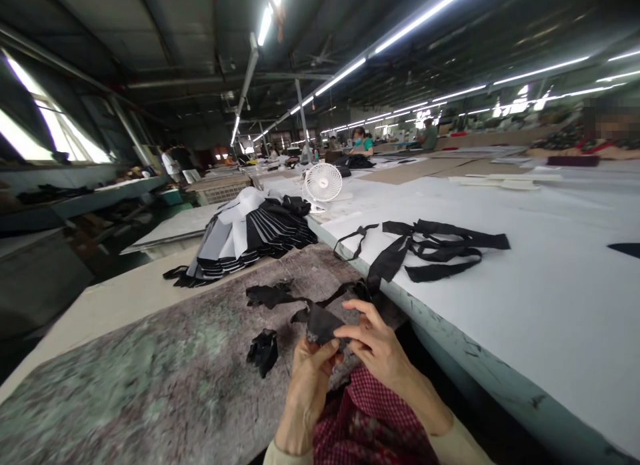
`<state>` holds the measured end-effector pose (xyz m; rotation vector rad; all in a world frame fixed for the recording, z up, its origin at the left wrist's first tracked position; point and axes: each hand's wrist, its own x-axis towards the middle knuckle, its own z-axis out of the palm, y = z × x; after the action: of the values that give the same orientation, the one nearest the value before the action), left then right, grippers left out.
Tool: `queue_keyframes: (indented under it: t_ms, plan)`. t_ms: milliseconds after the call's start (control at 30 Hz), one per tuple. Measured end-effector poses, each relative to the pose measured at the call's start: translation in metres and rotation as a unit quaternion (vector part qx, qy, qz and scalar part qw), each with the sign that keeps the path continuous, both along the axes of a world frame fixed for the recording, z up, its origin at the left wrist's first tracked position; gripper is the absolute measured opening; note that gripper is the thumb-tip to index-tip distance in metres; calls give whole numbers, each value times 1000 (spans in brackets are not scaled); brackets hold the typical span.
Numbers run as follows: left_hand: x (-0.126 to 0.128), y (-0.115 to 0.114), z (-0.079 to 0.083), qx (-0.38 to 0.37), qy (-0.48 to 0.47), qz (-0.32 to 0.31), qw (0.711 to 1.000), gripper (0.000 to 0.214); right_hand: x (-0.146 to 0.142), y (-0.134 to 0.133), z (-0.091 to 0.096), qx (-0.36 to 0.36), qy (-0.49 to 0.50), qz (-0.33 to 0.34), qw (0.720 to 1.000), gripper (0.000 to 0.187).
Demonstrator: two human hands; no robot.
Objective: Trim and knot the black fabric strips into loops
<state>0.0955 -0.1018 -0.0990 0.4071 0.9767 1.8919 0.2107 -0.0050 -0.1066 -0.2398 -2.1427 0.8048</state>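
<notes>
A small piece of black fabric (323, 323) is pinched between the thumb and fingers of my left hand (311, 366), just above the table edge near my lap. My right hand (375, 341) is beside it, index finger stretched out and a fingertip on the fabric's right side; its fingers are apart. Past my hands, black fabric scraps (270, 295) lie on the mottled table, and a crumpled black scrap (263, 351) sits to the left. Long black fabric strips (440, 248) are spread on the white table to the right.
A fanned stack of black and grey cut pieces (250, 235) stands at the back left of the mottled tabletop (150, 371). A white fan (323, 183) is at the corner of the white table (540, 305). Farther back, a person (361, 143) works, and others stand left.
</notes>
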Motion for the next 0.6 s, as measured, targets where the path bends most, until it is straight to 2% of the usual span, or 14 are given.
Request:
queue_keyframes:
  t_ms: [100, 133, 200, 233, 300, 367, 400, 433, 500, 600]
  plan:
    - [-8, -7, 4, -5, 13, -15, 1000, 29, -6, 7, 17, 20, -10, 33, 999, 20]
    - [-11, -9, 5, -12, 33, 2, 999, 29, -8, 10, 22, 14, -6, 36, 999, 16]
    - [-18, -12, 7, -38, 121, 97, 987, 32, -14, 14, 30, -2, 3, 26, 1000, 11]
    - [-20, -13, 9, -51, 190, 160, 967, 34, -17, 16, 33, -8, 3, 16, 1000, 9]
    - [-24, -13, 14, -66, 349, 260, 898, 44, -25, 17, 38, -16, -9, -3, 1000, 6]
    - [-28, -10, 21, -69, 485, 267, 830, 58, -33, 17, 43, -26, -23, -10, 999, 3]
    - [-30, -9, 25, -68, 534, 250, 805, 55, -37, 17, 47, -33, -29, -7, 999, 2]
    - [-33, -7, 29, -68, 567, 231, 788, 44, -40, 17, 51, -41, -36, 1, 999, 3]
    - [-42, -3, 38, -67, 593, 215, 773, 20, -48, 17, 64, -66, -49, 26, 996, 5]
    - [-59, 5, 54, -59, 592, 249, 765, 22, -64, 22, 88, -107, -57, 58, 991, 8]
